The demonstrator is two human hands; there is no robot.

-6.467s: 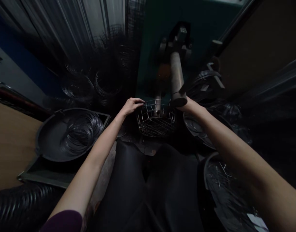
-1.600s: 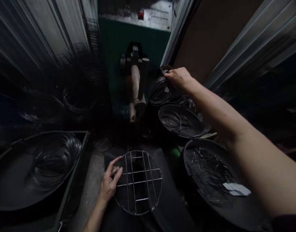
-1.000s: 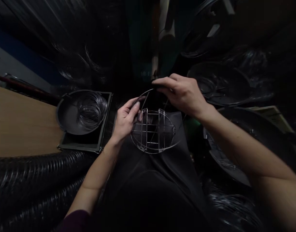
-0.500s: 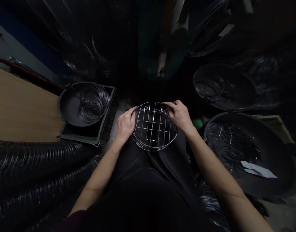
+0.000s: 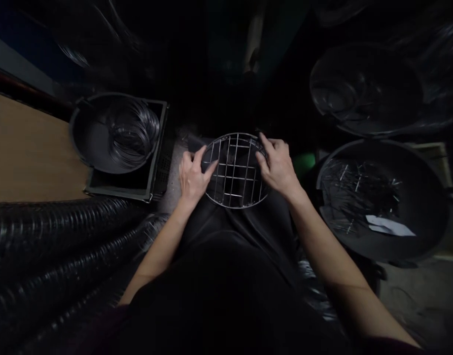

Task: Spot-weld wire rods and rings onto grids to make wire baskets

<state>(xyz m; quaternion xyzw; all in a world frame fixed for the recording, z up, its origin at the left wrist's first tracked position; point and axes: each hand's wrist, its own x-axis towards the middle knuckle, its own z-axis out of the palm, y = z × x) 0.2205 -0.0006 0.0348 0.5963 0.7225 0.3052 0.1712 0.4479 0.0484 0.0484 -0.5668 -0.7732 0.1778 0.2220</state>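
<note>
A round wire rack [image 5: 234,177], a metal ring crossed by a grid of thin rods, is held low over my lap. At its left rim is my left hand [image 5: 192,177], thumb laid over the grid and fingers around the edge. My right hand [image 5: 280,165] grips the upper right rim, with thumb and index finger a little apart along the wire. The rack's underside and some fingertips are hidden in shadow.
On the left, a dark basin [image 5: 96,143] with coiled wire rests on a crate [image 5: 152,190]. Stacks of wire rings [image 5: 63,222] lie below it. To the right stands a large basin [image 5: 422,197] with loose wire pieces and white paper [image 5: 391,226]; another basin [image 5: 400,93] sits behind.
The view has shifted, so the surroundings sit lower-to-higher in the frame. The rack has tilted, its lower ring now hidden behind the grid. My left thumb has moved onto the grid.
</note>
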